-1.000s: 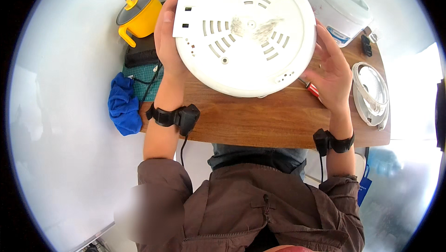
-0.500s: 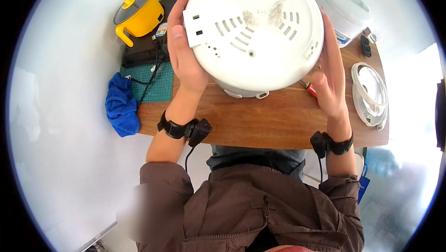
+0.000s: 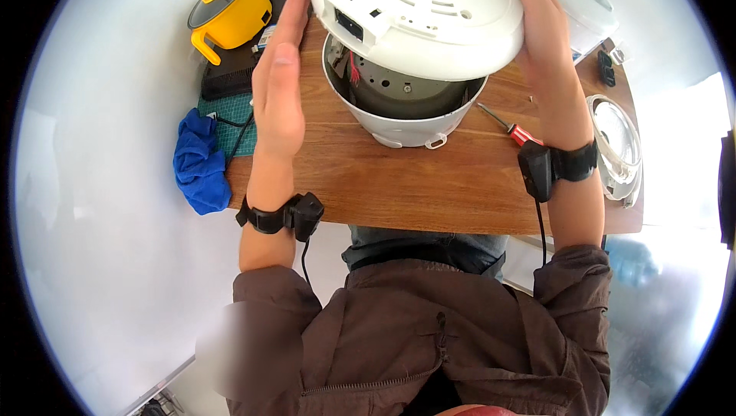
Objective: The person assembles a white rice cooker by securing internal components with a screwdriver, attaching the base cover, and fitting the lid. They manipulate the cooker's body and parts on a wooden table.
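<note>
A white round base cover (image 3: 452, 25) with vent slots and dusty smudges hangs tilted over a pot-shaped appliance body (image 3: 414, 131). Along the cover's left edge, my left hand (image 3: 280, 94) has its fingers nearly straight, their ends against the rim and the thumb apart from it. My right hand (image 3: 548, 48) grips the opposite edge, fingers reaching up its side. Through the gap beneath the cover show a grey metal inner shell (image 3: 391, 98) with holes and a bundle of red wires (image 3: 354, 69). The far side of the body is hidden by the cover.
A red-handled screwdriver (image 3: 521, 134) lies by my right wrist. Clear plastic ring-shaped lids (image 3: 616, 136) rest at the right edge. On the left are a yellow pot (image 3: 238, 21), a blue cloth (image 3: 198, 163) and a green cutting mat (image 3: 238, 136).
The cover has come up off the appliance body and tilted away, exposing the inside and the red wires. Both hands have moved with it; the left thumb has come off its face.
</note>
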A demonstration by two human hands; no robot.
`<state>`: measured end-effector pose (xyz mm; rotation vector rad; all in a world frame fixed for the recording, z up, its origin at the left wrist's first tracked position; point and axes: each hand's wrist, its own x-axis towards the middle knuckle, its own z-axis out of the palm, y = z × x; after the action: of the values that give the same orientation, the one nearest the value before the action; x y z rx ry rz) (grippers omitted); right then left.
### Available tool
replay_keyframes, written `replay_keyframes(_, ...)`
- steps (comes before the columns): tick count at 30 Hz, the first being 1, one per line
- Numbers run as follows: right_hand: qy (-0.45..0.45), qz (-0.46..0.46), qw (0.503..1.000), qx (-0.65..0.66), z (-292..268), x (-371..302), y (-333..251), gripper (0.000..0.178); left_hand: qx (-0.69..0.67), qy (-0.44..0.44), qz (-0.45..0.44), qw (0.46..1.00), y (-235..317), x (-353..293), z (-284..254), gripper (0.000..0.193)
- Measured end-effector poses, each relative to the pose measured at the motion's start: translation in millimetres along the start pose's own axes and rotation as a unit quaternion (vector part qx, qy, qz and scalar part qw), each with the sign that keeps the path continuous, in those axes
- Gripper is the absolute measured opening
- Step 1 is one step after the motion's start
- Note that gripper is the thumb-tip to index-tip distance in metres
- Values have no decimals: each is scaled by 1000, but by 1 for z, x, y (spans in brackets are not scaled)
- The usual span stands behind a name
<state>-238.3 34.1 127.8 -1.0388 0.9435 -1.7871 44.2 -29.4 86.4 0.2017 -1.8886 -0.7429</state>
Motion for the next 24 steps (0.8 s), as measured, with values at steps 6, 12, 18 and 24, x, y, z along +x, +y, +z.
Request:
replay_keyframes(6, -19, 87, 995, 40, 5, 6, 14, 42, -34, 83, -73, 993, 7, -33, 19, 81)
replay_keyframes(12, 14, 71, 993, -90, 6, 10, 25, 41, -19, 112, -84, 990, 8, -61, 40, 76)
replay_keyframes(18, 3, 56, 983, -175, -3, 18, 37, 40, -1, 143, -91, 986, -1, -79, 64, 74)
replay_keyframes(24, -33, 85, 978, -188, -3, 17, 37, 41, -10, 200, -134, 970, 2, -86, 85, 76)
